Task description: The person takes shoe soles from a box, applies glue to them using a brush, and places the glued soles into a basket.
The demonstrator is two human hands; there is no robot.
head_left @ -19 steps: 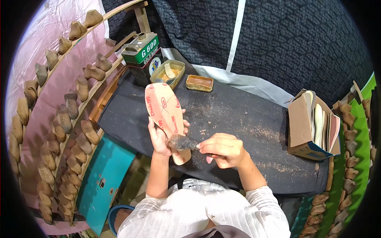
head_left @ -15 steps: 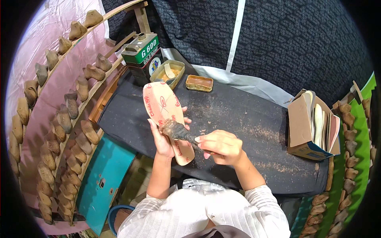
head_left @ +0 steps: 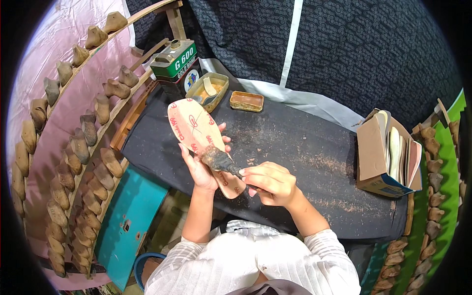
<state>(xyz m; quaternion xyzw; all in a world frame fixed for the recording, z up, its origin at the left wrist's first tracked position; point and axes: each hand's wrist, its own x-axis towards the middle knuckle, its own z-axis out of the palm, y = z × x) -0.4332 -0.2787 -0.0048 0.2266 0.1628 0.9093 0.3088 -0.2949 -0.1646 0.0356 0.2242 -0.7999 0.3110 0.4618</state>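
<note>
A tan shoe insole (head_left: pixel 194 125) with red printing and a hand-drawn mark rests in my left hand (head_left: pixel 200 173), its broad end pointing up and left. The thumb lies along one edge and fingertips show past the other. My right hand (head_left: pixel 270 181) grips the thin handle end of a dark, worn brush (head_left: pixel 219 160). Its bristles touch, or hover just over, the insole's middle; which one I cannot tell. Part of the insole's narrow half is covered by the brush.
A black-covered table (head_left: pixel 290 142) with brown crumbs lies below. At its back stand a green-and-black can (head_left: pixel 177 69), a tub (head_left: pixel 216 98) holding a pale scraper and a shallow tin (head_left: pixel 247 101). A cardboard box (head_left: pixel 368 152) of sole pieces sits right. Wooden shoe lasts (head_left: pixel 88 129) line racks on both sides.
The insole has turned, its broad end swinging left and its narrow end shifting right. My right hand and the brush have moved only slightly; both grips are kept.
</note>
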